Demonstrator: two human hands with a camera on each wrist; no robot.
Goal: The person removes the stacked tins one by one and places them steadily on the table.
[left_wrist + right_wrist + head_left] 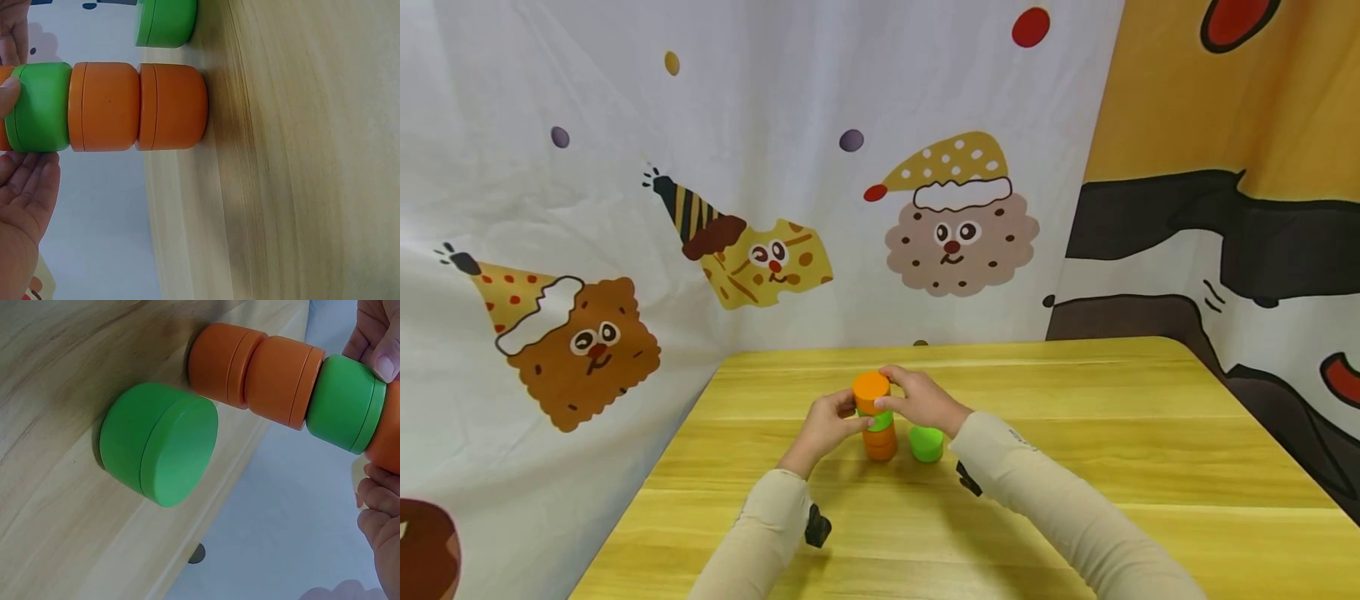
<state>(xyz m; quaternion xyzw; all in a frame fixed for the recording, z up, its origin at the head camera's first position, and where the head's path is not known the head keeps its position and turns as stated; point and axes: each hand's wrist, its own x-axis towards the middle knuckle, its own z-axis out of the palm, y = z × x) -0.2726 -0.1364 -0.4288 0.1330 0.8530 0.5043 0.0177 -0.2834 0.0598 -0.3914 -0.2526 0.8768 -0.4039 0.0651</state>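
Four small round lidded jars form an upright stack on the table. Two orange jars, a lower (178, 106) and an upper (109, 106), make its base. A green jar (44, 106) rests on them, and another orange jar (871, 388) tops the column. My left hand (826, 432) grips the stack at the green jar, its thumb across the front near the lid. From the other side, my right hand (928, 402) holds the top orange jar between thumb and fingers. A second green jar (156, 440) stands alone on the table, just right of the stack.
The wood-grain table (1075, 467) has its far edge a short way behind the stack. Behind it hangs a white curtain (805, 100) with cartoon prints. Dark wrist devices show under both sleeves, one at the left sleeve (767, 517).
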